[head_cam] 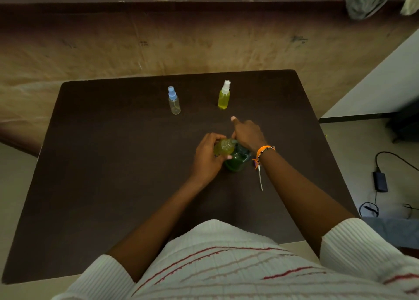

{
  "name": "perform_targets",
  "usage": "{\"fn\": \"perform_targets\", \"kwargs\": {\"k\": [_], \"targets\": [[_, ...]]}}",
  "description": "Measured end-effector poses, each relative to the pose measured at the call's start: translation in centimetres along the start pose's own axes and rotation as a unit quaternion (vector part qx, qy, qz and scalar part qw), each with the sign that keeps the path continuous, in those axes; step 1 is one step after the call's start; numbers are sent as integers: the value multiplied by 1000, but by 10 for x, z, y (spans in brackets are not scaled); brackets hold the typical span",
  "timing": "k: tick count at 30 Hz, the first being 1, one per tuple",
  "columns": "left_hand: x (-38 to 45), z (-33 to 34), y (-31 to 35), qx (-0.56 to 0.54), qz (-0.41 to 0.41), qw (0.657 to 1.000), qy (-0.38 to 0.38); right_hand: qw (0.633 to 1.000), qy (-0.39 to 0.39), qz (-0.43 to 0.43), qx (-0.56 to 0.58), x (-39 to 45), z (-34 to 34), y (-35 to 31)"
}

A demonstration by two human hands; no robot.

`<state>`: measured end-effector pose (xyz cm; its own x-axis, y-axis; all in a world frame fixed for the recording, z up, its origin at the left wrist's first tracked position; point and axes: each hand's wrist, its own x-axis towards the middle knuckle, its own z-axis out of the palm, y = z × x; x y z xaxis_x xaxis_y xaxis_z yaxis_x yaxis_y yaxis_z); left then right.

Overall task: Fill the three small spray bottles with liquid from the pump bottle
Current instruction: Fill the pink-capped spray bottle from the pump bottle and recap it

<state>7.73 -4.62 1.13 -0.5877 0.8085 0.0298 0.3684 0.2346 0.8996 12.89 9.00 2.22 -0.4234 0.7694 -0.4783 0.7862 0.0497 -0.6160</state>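
Right hand (248, 134) hides pump bottle's (237, 161) head.

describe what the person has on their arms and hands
Both forearms are bare. White ribbed sleeves are pushed up near the elbows, matching a white top with thin red stripes. The right hand has an orange beaded bracelet at the wrist, with a pale loose cord hanging from it. The left hand wears nothing visible.

Clear glossy plastic spray bottles (174, 102) stand on a dark, matt table (113, 163).
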Motion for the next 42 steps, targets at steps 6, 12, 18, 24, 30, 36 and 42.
{"fn": "perform_targets", "kwargs": {"k": [6,12,18,24,30,36,42], "targets": [[1,2,-1,4,1,1000,2,1000,19,-9,16,3,1,3],[1,3,-4,16,7,1000,5,995,88,-44,-25,4,9,5],[2,2,-4,3,3,1000,10,998,-32,-36,34,-8,-6,-4],[1,2,-6,2,-3,1000,8,998,53,-20,0,5,8,4],[0,2,-6,4,-6,1000,6,997,65,-24,-29,6,7,6],[0,1,-4,-3,-12,1000,8,1000,14,-10,-18,2,3,1],[0,2,-3,-3,-7,1000,9,996,73,-38,-26,-2,3,1]]}}
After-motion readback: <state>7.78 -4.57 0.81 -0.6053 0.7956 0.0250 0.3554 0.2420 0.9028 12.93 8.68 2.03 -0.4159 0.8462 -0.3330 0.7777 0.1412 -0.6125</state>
